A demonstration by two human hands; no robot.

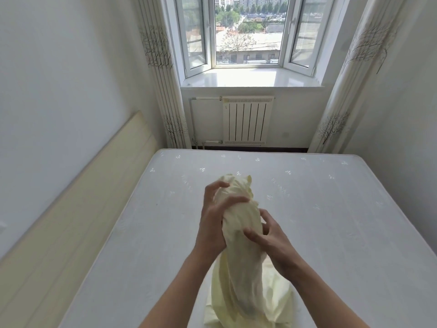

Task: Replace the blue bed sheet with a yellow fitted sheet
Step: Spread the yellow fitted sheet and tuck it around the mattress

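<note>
sheet (241,235) yellow, bunched between hands; left hand (214,218) grips top, right hand (269,242) clutches middle.

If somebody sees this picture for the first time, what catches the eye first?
The bunched yellow fitted sheet at centre, gripped by the left hand and right hand above the bare white mattress. Behind it, the open bay window over a white radiator.
</note>
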